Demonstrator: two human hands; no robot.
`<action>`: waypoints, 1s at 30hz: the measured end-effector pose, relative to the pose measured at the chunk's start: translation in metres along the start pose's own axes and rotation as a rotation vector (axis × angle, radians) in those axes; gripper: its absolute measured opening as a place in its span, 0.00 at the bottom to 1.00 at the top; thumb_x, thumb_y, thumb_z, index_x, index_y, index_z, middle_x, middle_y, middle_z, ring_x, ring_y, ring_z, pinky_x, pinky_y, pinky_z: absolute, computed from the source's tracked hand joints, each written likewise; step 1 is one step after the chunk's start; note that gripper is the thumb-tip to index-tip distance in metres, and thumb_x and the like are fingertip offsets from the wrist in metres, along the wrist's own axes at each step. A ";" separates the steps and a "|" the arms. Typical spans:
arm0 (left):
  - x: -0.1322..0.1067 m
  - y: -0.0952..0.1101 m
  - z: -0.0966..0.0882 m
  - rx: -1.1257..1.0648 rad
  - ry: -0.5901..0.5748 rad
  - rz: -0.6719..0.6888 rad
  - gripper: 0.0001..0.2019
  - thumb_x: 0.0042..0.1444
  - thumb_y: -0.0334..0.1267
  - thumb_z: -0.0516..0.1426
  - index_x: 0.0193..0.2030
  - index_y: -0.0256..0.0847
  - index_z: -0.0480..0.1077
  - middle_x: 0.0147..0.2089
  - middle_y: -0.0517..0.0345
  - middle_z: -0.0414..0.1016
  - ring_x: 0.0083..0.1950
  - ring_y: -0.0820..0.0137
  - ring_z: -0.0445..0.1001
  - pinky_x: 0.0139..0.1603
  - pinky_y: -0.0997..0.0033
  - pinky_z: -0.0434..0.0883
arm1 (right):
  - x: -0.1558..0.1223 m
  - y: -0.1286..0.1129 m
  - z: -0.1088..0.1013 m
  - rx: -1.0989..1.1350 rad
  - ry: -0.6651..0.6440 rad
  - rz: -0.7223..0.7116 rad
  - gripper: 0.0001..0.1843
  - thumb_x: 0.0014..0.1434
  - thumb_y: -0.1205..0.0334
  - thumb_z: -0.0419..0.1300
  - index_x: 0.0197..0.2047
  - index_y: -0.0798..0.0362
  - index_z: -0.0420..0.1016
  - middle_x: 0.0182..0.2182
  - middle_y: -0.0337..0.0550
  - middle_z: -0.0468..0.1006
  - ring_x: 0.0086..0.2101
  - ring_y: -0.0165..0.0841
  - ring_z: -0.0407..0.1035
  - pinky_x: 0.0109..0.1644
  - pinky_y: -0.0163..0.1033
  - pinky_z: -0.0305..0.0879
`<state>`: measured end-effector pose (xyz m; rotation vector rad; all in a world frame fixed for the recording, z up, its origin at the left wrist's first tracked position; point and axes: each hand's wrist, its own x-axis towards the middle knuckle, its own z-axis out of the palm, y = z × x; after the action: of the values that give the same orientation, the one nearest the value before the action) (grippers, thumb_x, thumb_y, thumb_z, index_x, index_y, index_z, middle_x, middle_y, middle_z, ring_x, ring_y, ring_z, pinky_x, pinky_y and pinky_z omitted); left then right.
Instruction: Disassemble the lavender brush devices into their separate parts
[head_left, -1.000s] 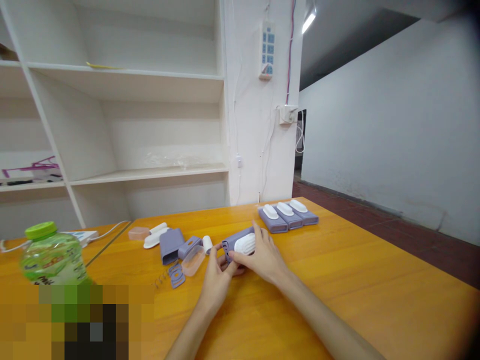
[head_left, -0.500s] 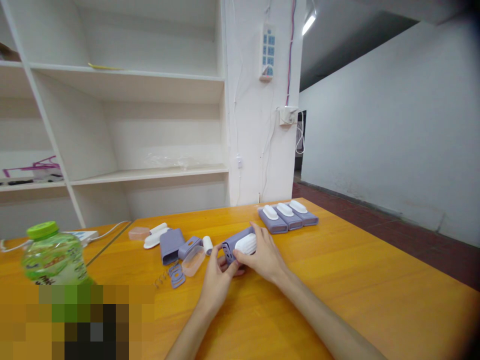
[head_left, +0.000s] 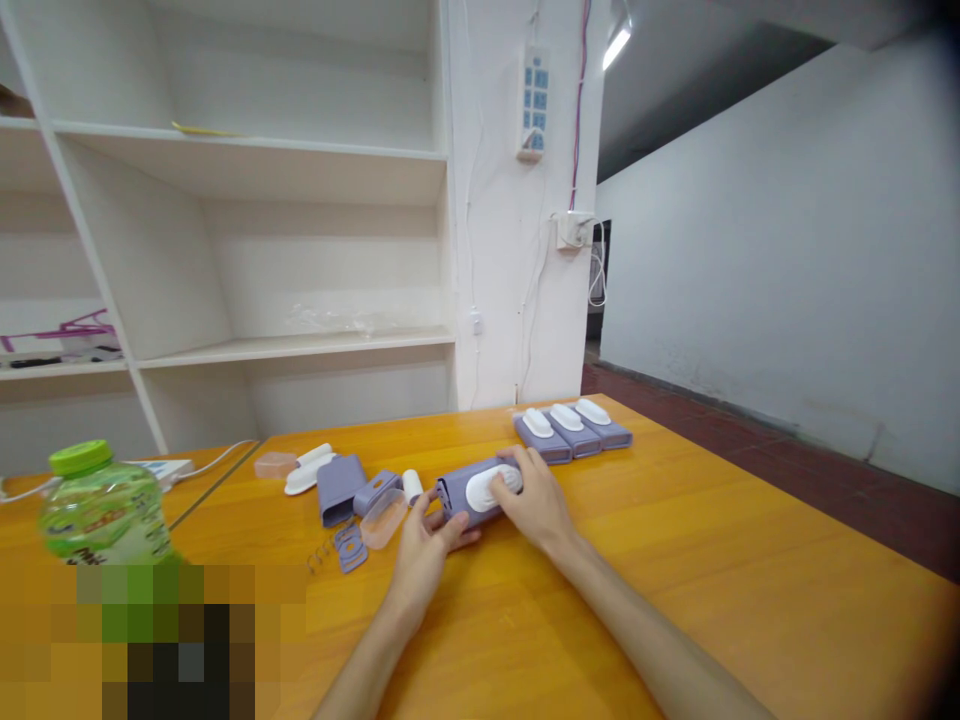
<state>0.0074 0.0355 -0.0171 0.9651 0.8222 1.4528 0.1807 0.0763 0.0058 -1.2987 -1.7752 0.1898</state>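
Note:
Both my hands hold a purple plastic case with a white ribbed oval piece on its upper face. My left hand grips the open slotted end, thumb on the near side. My right hand wraps the other end, its thumb pressing on the white piece. Left of my hands lie a clear pinkish cover, a small white cylinder, a purple end piece, an empty purple case, a flat purple plate and a metal spring.
Three purple cases with white oval pieces stand side by side at the table's far edge. A white oval piece and another clear cover lie at the left. A green-capped bottle stands near a power strip.
The case has turned so its white piece faces more upward. My right thumb has moved onto the middle of the white piece; my left hand has shifted slightly left.

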 end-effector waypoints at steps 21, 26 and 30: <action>0.003 0.011 0.002 0.087 0.123 -0.150 0.22 0.60 0.28 0.61 0.58 0.31 0.59 0.41 0.42 0.80 0.27 0.64 0.82 0.36 0.59 0.82 | 0.009 0.029 -0.011 0.328 -0.255 -0.147 0.37 0.44 0.45 0.75 0.55 0.48 0.75 0.53 0.45 0.74 0.54 0.42 0.68 0.60 0.45 0.63; 0.006 0.012 0.002 0.158 0.115 -0.171 0.19 0.63 0.33 0.59 0.57 0.31 0.59 0.43 0.42 0.79 0.28 0.65 0.83 0.38 0.61 0.82 | 0.008 0.026 -0.002 0.407 -0.260 -0.087 0.32 0.46 0.45 0.74 0.52 0.50 0.75 0.46 0.42 0.78 0.46 0.40 0.72 0.51 0.42 0.67; 0.008 0.007 0.001 0.299 0.126 -0.153 0.20 0.66 0.41 0.55 0.57 0.30 0.60 0.37 0.46 0.78 0.28 0.64 0.82 0.36 0.62 0.81 | 0.008 0.026 0.002 0.417 -0.245 -0.057 0.29 0.48 0.45 0.73 0.48 0.51 0.74 0.42 0.39 0.77 0.41 0.37 0.71 0.45 0.38 0.66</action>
<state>0.0056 0.0430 -0.0095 1.0144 1.2053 1.2900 0.1967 0.0947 -0.0061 -0.9526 -1.8473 0.6738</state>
